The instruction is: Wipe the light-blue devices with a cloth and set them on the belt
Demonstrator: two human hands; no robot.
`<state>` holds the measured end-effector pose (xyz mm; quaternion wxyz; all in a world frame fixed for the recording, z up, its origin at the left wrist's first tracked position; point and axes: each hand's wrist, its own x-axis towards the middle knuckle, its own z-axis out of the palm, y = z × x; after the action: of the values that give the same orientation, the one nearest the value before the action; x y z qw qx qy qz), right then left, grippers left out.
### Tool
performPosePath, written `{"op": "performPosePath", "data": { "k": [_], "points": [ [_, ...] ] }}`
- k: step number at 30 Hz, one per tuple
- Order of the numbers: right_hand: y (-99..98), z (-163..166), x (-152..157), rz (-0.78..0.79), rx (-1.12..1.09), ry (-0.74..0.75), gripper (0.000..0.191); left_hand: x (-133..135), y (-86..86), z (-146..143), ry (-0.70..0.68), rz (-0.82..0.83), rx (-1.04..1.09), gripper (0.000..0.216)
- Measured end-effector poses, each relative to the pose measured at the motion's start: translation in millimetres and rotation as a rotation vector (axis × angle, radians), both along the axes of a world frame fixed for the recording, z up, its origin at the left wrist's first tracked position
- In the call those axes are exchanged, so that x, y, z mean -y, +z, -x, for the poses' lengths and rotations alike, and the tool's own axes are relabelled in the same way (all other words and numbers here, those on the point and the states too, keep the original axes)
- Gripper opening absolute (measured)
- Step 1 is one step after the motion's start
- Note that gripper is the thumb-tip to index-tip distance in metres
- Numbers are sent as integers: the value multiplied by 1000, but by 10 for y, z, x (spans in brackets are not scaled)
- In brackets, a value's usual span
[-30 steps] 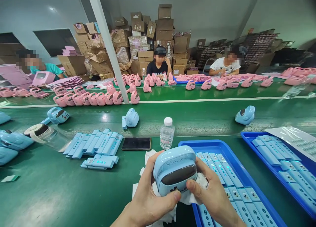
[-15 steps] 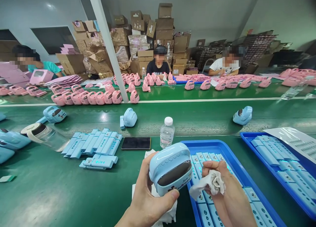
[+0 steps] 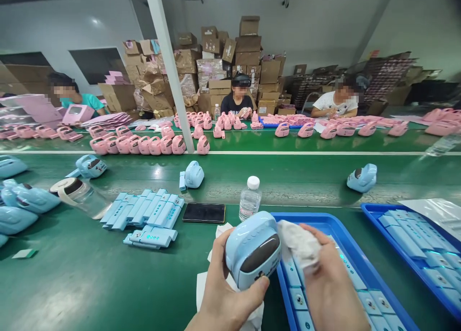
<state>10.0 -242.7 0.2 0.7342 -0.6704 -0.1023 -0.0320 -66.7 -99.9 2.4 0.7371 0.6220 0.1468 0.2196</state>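
My left hand (image 3: 230, 290) grips a glossy light-blue plastic housing (image 3: 248, 244) with a dark oval window, a loop handle and a small cartoon print. Its thumb presses the lower front edge. A crumpled white tissue (image 3: 300, 247) is pinched in my right hand (image 3: 329, 278), close to the housing's right side; blur hides whether they touch. Beneath my right hand lies a blue tray (image 3: 363, 259) holding rows of light-blue bar-shaped pieces (image 3: 298, 300). More white tissue (image 3: 203, 288) rests on the table under my left hand.
Past the tray stand a water bottle (image 3: 250, 199) and a black phone (image 3: 204, 213). Left are stacked blue bars (image 3: 144, 211), a clear jug (image 3: 84, 199) and blue housings (image 3: 34, 196). A second tray (image 3: 370, 211) sits right. Several people work across the table among pink housings (image 3: 144, 145).
The tissue in my right hand has moved up and left toward the housing. My left hand keeps its grip on the housing. The camera view has shifted slightly.
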Motion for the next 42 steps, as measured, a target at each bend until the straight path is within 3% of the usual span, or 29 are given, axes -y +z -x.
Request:
{"op": "performPosePath", "data": {
  "k": [4, 6, 11, 15, 18, 22, 25, 27, 29, 31, 33, 35, 36, 37, 39, 42],
  "points": [
    [-122, 145, -229, 388, 914, 19, 36, 55, -30, -42, 62, -67, 12, 77],
    [-169, 160, -273, 460, 1025, -6, 42, 32, -69, -35, 102, -92, -13, 77],
    [-180, 62, -272, 325, 926, 219, 43, -85, -145, 19, 61, 41, -46, 73],
    [-65, -103, -211, 269, 364, 103, 19, -129, -123, 20, 121, 15, -58, 78],
    [-18, -130, -204, 177, 109, 158, 23, -135, -139, 15, 96, 237, 47, 79],
    [-33, 19, -334, -246, -445, 383, 42, -162, -198, 28, 91, 476, 56, 88],
    [-18, 137, -425, -551, -682, 451, 48, -226, -156, 34, 86, 385, 118, 96],
    [9, 180, -440, -615, -646, 414, 48, -269, -80, 41, 119, 256, 179, 95],
    [23, 219, -439, -501, -479, 309, 44, -297, -4, 63, 113, 235, 205, 103],
    [2, 286, -457, -257, -146, 189, 36, -311, 37, 103, 48, 318, 189, 111],
    [-56, 378, -508, -64, 282, 115, 29, -328, 34, 145, -20, 404, 164, 104],
    [-129, 462, -579, -24, 568, 96, 35, -360, -5, 172, -47, 454, 135, 91],
    [-161, 491, -614, -33, 592, 93, 38, -381, -37, 178, -55, 492, 123, 85],
    [-185, 507, -645, -43, 524, 90, 37, -403, -78, 182, -53, 537, 122, 79],
    [-204, 501, -690, -101, 184, 111, 32, -447, -180, 189, -21, 578, 140, 69],
    [-177, 433, -702, -304, -315, 192, 47, -509, -341, 228, 18, 432, 152, 64]
  ]
}}
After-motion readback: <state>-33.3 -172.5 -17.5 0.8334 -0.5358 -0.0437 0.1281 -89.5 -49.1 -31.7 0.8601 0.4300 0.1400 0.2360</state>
